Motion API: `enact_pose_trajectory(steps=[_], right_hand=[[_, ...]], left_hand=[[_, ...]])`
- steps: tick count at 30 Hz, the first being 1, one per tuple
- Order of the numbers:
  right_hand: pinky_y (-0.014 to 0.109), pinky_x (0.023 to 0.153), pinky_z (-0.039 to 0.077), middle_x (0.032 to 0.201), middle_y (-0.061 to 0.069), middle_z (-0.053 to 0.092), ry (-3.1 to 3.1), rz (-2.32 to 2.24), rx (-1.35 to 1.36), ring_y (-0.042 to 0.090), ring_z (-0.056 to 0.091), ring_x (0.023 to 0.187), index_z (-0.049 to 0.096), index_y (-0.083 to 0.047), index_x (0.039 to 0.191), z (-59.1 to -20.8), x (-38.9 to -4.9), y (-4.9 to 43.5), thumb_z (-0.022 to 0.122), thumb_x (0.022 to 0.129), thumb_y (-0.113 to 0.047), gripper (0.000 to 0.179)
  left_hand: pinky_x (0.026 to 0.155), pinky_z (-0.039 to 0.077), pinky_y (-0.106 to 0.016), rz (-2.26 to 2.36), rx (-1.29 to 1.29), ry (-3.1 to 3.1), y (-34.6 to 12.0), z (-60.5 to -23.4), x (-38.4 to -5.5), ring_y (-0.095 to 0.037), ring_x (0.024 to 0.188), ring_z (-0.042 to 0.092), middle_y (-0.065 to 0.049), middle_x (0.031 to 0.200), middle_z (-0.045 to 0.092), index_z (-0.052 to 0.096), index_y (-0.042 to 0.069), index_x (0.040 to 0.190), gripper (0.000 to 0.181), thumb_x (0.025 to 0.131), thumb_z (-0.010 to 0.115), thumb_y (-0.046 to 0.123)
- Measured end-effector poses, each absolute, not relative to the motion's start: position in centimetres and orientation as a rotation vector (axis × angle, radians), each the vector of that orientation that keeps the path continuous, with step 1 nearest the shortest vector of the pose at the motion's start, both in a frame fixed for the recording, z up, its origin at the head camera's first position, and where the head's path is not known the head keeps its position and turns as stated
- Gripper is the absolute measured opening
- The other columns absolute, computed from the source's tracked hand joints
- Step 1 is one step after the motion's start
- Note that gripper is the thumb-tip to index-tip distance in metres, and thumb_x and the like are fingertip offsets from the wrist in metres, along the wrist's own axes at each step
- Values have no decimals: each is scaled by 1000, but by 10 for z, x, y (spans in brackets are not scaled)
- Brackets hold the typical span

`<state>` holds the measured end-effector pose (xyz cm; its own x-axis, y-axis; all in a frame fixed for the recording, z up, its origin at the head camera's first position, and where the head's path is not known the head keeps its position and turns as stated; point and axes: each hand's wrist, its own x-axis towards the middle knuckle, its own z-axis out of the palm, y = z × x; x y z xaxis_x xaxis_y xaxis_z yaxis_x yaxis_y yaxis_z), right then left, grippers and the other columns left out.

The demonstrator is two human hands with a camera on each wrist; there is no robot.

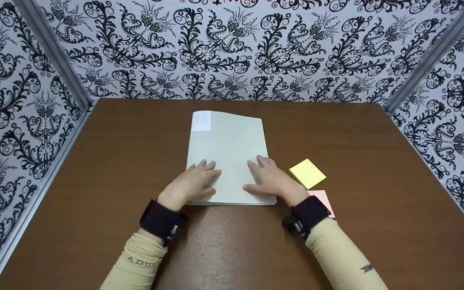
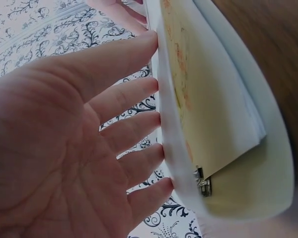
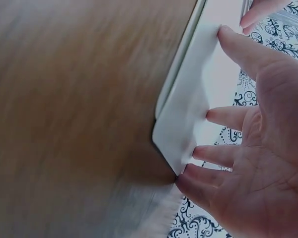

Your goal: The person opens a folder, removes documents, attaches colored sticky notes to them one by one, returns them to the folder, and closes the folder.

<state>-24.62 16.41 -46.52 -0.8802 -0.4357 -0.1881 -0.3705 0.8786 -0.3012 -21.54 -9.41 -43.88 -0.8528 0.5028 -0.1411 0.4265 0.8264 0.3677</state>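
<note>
A pale grey-green paper folder (image 1: 232, 149) lies closed on the brown table, with a white label (image 1: 201, 121) in its far left corner. My left hand (image 1: 191, 181) rests its spread fingertips on the folder's near left part. On the near right part, the fingertips of my right hand (image 1: 272, 179) touch the cover. Through the folder's side, the left wrist view shows a stack of paper sheets (image 2: 228, 114) inside and a small metal clip (image 2: 202, 182) near the fold. Both hands have their fingers extended, with nothing held between them.
A yellow sticky-note pad (image 1: 307, 174) lies right of the folder. Nearer, a pink sticky-note pad (image 1: 323, 201) is partly covered by the right wrist. The brown table (image 1: 135, 133) is bordered by patterned walls (image 1: 232, 52) at the back and sides.
</note>
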Motion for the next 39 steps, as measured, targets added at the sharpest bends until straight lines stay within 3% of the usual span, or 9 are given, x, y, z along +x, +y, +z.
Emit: enact_pose_trajectory(steps=[5,14,21,27,30,34,39], right_hand=[[55,121,31,165,25,18,2789,-332,-603,43,17,153,31,-9,156,-465,-246,163,64,92,-52,84],[57,121,28,166,25,14,2769,-324,-581,43,12,155,29,-9,157,-464,-245,161,62,94,-51,83],[56,122,27,165,24,18,2779,-385,-614,40,15,155,34,-6,155,-464,-242,160,62,95,-43,76],[52,123,28,161,26,27,2782,-482,-715,41,22,153,38,-5,153,-462,-235,157,65,96,-34,69],[53,123,28,158,27,33,2790,-524,-766,42,27,151,38,-5,153,-460,-231,155,65,96,-33,69],[52,122,30,155,24,40,2808,-596,-834,41,34,147,40,-2,151,-458,-226,155,64,96,-31,67],[51,121,32,154,20,44,2869,-664,-844,37,39,145,39,-7,152,-457,-221,155,62,98,-35,65]], left_hand=[[124,19,-60,492,685,2767,-94,-445,-215,-40,152,25,-19,159,36,49,7,146,62,92,71,27],[125,15,-60,329,642,2780,-80,-452,-209,-46,153,16,-24,163,23,36,10,155,105,73,82,56],[125,19,-57,342,546,2807,-79,-447,-206,-46,152,19,-23,163,25,38,8,153,95,78,84,43],[123,26,-56,272,528,2807,-95,-436,-206,-51,147,25,-31,159,28,41,0,149,92,76,87,30],[123,25,-55,259,492,2780,-106,-432,-206,-52,148,23,-32,159,25,38,-2,150,91,78,86,27],[125,19,-56,324,354,2743,-121,-430,-211,-51,151,16,-31,162,19,35,-3,151,90,84,78,38],[119,26,-64,341,139,2804,-138,-432,-217,-56,147,19,-35,159,19,28,-13,149,103,85,71,55]])
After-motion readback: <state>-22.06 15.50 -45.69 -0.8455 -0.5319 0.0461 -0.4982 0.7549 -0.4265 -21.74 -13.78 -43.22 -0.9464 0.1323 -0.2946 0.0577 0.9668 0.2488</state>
